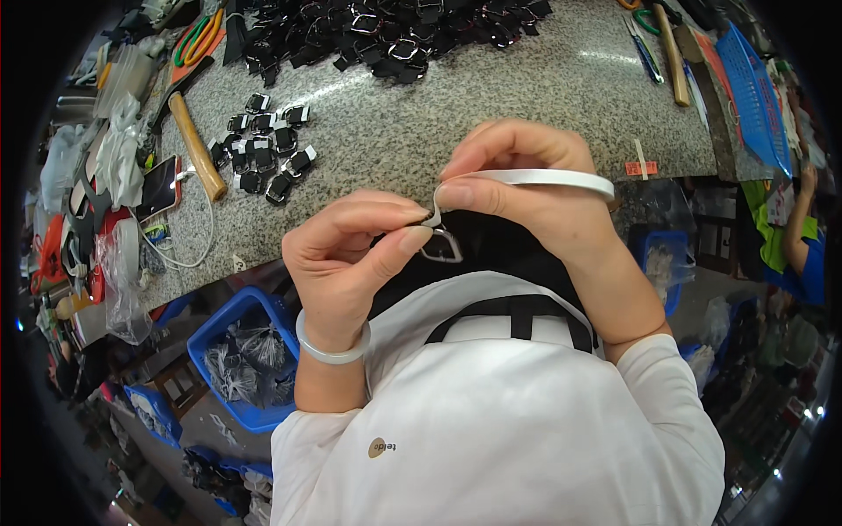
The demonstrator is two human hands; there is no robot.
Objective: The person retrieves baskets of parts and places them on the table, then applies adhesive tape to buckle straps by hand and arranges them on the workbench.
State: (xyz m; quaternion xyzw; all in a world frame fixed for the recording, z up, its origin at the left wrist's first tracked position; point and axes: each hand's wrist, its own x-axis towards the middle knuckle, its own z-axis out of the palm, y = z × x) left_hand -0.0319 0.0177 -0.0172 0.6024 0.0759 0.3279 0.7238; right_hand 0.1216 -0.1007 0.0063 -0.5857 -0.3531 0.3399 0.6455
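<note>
the left hand (333, 250) pinches the buckle (455, 246) and the tape (561, 180) together; the right hand (548, 210) pinches the tape right of the buckle. if the left pinch loosens, the tape could slip crooked.

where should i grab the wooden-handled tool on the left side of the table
Likely by the near end of its wooden handle, coming from above on your side: that end is long, bare and points toward you. Black buckle pieces lie close on its right and a phone on its left, so avoid sweeping sideways.
</note>
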